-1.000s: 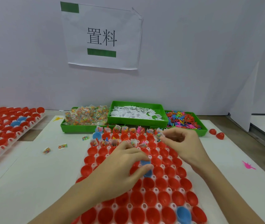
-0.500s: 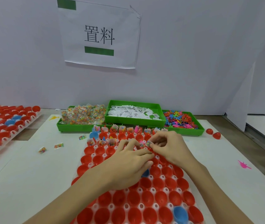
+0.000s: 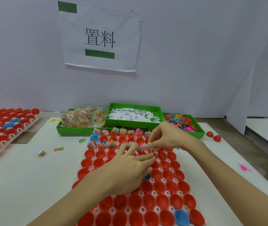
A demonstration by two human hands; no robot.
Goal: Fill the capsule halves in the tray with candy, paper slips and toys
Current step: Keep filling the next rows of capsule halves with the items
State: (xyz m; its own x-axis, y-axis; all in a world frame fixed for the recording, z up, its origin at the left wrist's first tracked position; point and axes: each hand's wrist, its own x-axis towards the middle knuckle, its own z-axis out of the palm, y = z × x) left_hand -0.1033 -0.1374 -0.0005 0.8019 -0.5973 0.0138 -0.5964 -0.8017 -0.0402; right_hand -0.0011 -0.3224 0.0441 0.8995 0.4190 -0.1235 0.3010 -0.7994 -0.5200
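A white tray of red capsule halves lies in front of me, with a few blue halves among them. The far rows hold candy packets, slips and toys. My right hand pinches a small candy packet over the third row. My left hand rests on the tray's middle, fingers spread toward the same spot, touching capsules there. Behind stand three green bins: candy, paper slips, toys.
A second tray of red and blue halves lies at the left. Loose candy packets lie on the white mat left of the tray. Two red capsule halves and a pink toy lie at the right. A paper sign hangs on the wall.
Both hands moved up the tray toward the far rows. The right hand lowered its candy packet toward the third row, and the left fingers reached in beside it.
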